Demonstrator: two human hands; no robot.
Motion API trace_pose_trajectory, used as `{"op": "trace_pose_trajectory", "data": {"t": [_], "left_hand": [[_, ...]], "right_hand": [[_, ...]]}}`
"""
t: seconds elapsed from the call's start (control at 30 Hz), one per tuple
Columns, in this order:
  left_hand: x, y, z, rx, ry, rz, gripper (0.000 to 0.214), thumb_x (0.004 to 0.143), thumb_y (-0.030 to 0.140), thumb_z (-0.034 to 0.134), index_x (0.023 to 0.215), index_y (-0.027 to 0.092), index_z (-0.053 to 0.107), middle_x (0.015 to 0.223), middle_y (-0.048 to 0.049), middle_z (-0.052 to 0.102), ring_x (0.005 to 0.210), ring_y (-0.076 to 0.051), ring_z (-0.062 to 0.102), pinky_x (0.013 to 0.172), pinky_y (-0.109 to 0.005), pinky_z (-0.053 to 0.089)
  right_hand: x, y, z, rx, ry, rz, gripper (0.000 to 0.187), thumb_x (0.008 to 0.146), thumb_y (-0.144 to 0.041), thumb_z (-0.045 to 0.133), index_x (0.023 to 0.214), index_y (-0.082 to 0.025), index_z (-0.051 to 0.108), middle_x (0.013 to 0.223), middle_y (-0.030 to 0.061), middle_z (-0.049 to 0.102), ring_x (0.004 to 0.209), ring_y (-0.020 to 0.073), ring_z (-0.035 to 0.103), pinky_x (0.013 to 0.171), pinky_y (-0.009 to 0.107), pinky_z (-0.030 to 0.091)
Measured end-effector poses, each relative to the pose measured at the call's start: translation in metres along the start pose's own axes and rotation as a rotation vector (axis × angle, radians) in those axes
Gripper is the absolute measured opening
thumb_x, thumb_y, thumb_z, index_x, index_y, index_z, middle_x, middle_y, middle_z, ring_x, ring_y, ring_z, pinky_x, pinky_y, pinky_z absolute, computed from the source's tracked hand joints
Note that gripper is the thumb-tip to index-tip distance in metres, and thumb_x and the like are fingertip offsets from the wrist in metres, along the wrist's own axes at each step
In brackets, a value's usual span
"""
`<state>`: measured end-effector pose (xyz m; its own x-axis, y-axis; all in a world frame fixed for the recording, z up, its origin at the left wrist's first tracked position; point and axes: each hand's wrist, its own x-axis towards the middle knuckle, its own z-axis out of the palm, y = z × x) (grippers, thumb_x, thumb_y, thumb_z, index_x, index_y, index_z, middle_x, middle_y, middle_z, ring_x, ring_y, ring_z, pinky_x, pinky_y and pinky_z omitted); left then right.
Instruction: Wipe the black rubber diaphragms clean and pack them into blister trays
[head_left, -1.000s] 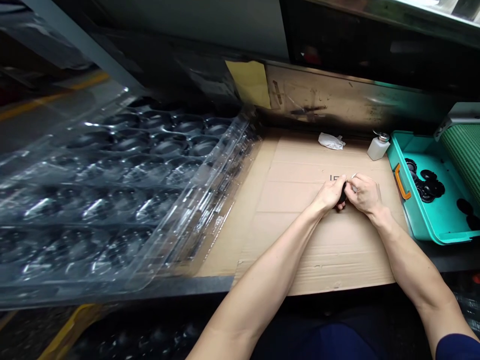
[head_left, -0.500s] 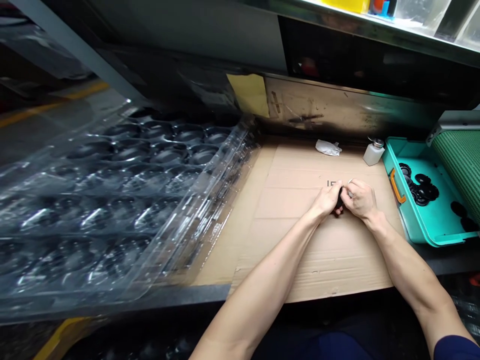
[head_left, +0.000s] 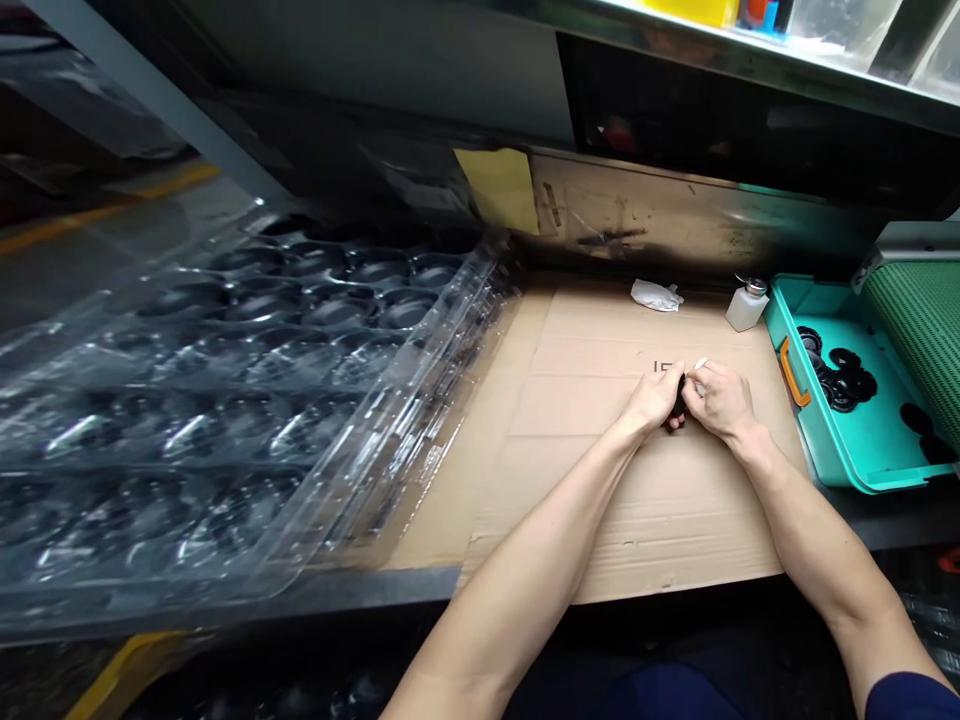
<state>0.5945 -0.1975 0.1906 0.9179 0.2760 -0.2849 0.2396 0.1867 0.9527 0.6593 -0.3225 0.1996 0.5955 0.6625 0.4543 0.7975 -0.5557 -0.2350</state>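
Over the cardboard sheet (head_left: 570,470), my two hands meet. My left hand (head_left: 654,402) is closed around a small black part (head_left: 679,398), mostly hidden by the fingers; its full shape does not show. Pinched in my right hand (head_left: 720,400) is a white wipe (head_left: 700,366), of which only a small bit sticks out above the fingers. The right fingertips are against the black part or very close to it. Behind the hands lie a crumpled white cloth (head_left: 656,295) and a whitish pump bottle (head_left: 747,305) with a metal top.
To the right stands a teal bin (head_left: 862,440) with an orange handle, holding several black round parts (head_left: 847,380). A green mesh surface (head_left: 919,310) lies beyond it. Stacked clear plastic trays (head_left: 300,370) with round pockets fill the left side. A metal panel (head_left: 637,215) bounds the back.
The white wipe in my right hand shows slightly differently above the fingers. Both hands stay in nearly the same place.
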Motion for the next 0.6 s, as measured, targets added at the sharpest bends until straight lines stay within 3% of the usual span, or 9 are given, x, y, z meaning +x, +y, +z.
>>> {"op": "trace_pose_trajectory", "data": {"t": [0.13, 0.27, 0.6], "left_hand": [[0.001, 0.012, -0.003, -0.245, 0.052, -0.158, 0.053, 0.105, 0.045, 0.031, 0.075, 0.014, 0.061, 0.053, -0.0070, 0.062, 0.039, -0.014, 0.056, 0.038, -0.021, 0.041], [0.000, 0.029, -0.017, -0.499, -0.013, -0.348, 0.057, 0.105, 0.046, 0.024, 0.086, 0.009, 0.064, 0.059, -0.0106, 0.063, 0.042, -0.012, 0.055, 0.037, -0.018, 0.042], [-0.001, 0.038, -0.028, -0.647, -0.005, -0.449, 0.055, 0.105, 0.044, 0.025, 0.097, 0.007, 0.065, 0.061, -0.0098, 0.062, 0.043, -0.011, 0.053, 0.037, -0.016, 0.043]], "right_hand": [[0.000, 0.003, -0.005, 0.096, 0.108, 0.065, 0.023, 0.096, -0.028, 0.055, 0.083, -0.023, 0.072, 0.085, 0.0048, 0.072, 0.076, 0.0175, 0.064, 0.069, 0.027, 0.045], [0.002, 0.016, -0.010, 0.128, 0.272, 0.124, 0.024, 0.096, -0.032, 0.055, 0.088, -0.021, 0.075, 0.087, 0.0083, 0.074, 0.081, 0.0211, 0.067, 0.075, 0.031, 0.049], [0.005, 0.032, -0.006, 0.174, 0.265, 0.181, 0.023, 0.095, -0.033, 0.057, 0.089, -0.022, 0.076, 0.092, 0.0094, 0.076, 0.085, 0.0240, 0.069, 0.079, 0.036, 0.052]]}}
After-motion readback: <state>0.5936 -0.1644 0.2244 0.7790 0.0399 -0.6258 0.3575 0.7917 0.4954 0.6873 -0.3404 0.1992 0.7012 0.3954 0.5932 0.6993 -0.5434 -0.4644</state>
